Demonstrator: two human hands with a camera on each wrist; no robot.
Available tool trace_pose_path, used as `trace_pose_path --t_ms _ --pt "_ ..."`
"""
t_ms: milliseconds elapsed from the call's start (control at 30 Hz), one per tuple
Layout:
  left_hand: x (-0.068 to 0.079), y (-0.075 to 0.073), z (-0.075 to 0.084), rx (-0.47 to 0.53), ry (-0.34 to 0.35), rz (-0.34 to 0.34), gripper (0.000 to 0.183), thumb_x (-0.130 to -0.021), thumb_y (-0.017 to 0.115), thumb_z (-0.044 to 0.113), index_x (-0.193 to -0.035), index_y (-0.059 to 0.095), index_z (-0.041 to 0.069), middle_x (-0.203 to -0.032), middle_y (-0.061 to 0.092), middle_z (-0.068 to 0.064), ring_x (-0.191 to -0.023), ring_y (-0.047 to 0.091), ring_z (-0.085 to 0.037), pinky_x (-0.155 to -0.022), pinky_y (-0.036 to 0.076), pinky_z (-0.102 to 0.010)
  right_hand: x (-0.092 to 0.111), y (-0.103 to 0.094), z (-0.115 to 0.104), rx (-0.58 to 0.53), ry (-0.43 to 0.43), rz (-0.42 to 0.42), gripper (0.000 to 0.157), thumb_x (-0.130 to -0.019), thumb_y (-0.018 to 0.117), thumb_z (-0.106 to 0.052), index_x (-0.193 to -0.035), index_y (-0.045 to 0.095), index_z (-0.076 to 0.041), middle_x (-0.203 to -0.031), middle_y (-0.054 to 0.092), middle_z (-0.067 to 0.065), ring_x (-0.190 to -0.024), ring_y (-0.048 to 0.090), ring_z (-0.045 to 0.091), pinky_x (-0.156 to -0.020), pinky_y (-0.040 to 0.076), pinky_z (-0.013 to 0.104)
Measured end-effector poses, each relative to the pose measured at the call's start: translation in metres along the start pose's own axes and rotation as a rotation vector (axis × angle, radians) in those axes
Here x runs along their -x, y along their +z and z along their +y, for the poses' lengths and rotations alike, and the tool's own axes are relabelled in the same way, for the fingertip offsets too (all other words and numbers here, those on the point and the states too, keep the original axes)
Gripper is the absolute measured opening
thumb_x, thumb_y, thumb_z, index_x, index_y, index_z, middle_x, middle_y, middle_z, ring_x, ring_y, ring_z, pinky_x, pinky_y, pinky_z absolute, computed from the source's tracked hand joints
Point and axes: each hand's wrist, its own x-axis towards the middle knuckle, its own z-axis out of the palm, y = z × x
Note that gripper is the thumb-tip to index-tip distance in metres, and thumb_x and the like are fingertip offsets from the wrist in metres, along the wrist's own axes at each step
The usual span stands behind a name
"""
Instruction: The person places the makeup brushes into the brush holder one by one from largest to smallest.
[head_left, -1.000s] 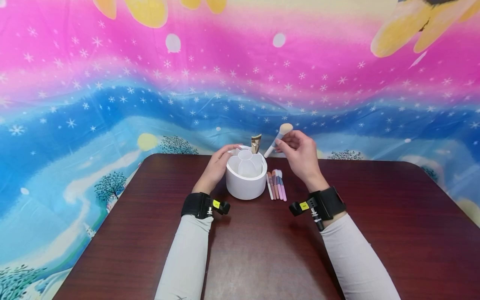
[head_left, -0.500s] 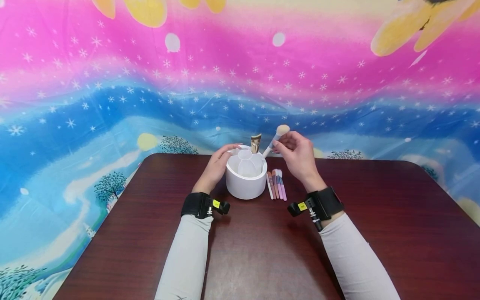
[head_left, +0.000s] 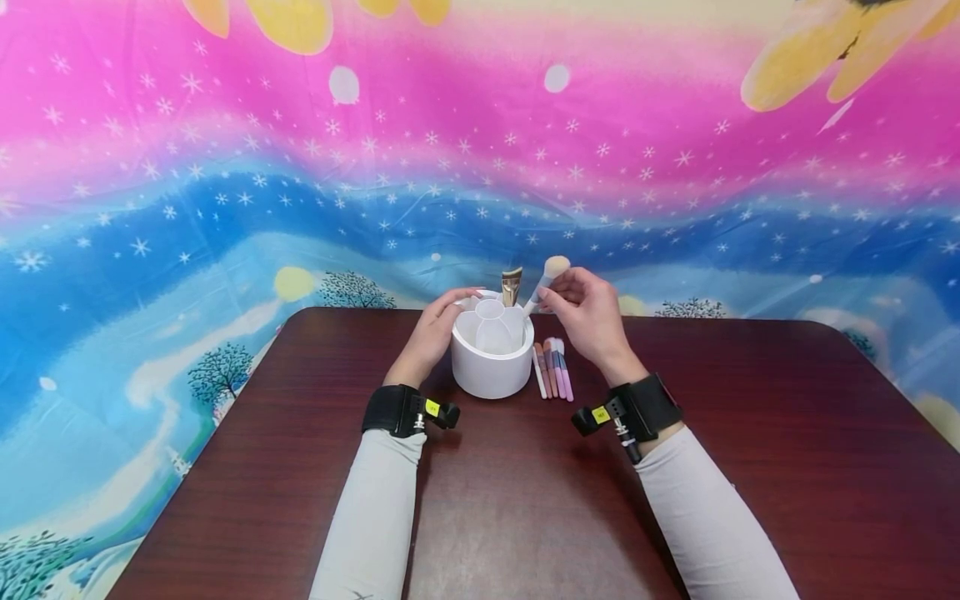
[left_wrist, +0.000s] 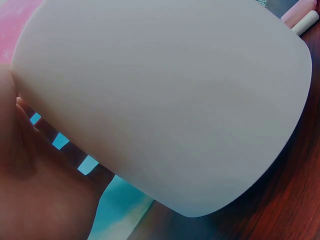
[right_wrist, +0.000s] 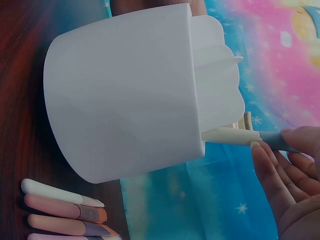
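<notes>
A round white makeup brush holder (head_left: 491,377) with a petal-shaped divider (head_left: 491,310) stands near the table's far edge. My left hand (head_left: 426,336) grips its left side, the thumb near the rim and the fingers behind the wall in the left wrist view. My right hand (head_left: 595,321) pinches a makeup brush (head_left: 556,267) by its blue-grey middle, pale bristles up. The brush tilts, and in the right wrist view its white handle end (right_wrist: 227,135) dips inside the holder's rim, the tip hidden. A gold brush (head_left: 512,287) stands upright at the holder's back.
Several slim brushes (head_left: 552,372) in white, brown and pink lie side by side just right of the holder on the dark wooden table (head_left: 487,500). A colourful printed cloth (head_left: 480,183) hangs behind the far edge.
My right hand has moved left and slightly down, bringing the handle end of the brush from beside the holder to inside its rim. The left hand stays put.
</notes>
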Motion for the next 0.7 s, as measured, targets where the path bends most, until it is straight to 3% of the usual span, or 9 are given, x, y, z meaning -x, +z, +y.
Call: trace_pose_path --t_ms 200,433,700 --pt "-0.0001 0.0009 0.0008 0.004 0.001 0.003 0.033 -0.099 0.036 0.009 -0.124 0.055 0.002 -0.135 0.049 -0.008 -0.125 0.038 -0.015 -0.105 0.027 -0.046 0.0005 0.0012 0.0002 0.033 0.007 -0.016 0.016 -0.087 0.063 -0.002 -0.096 0.057 0.01 -0.088 0.064 0.024 -0.075 0.063 0.035 -0.07 0.054 0.036" --pt "-0.0004 0.0006 -0.0002 0.009 0.007 0.001 0.033 -0.098 0.035 0.008 -0.124 0.055 0.002 -0.136 0.048 -0.01 -0.125 0.038 -0.016 -0.105 0.027 -0.047 -0.0003 0.0012 0.0033 0.025 0.005 -0.039 0.016 -0.086 0.064 -0.001 -0.096 0.058 0.01 -0.087 0.064 0.025 -0.073 0.063 0.034 -0.065 0.054 0.025" --pt "-0.0005 -0.0001 -0.0007 -0.001 0.011 -0.003 0.032 -0.099 0.035 0.008 -0.123 0.056 0.003 -0.136 0.048 -0.009 -0.125 0.037 -0.014 -0.105 0.026 -0.046 0.0011 0.0025 0.0037 0.071 0.036 -0.066 0.015 -0.086 0.064 -0.003 -0.094 0.059 0.008 -0.087 0.065 0.023 -0.069 0.063 0.027 -0.062 0.053 0.026"
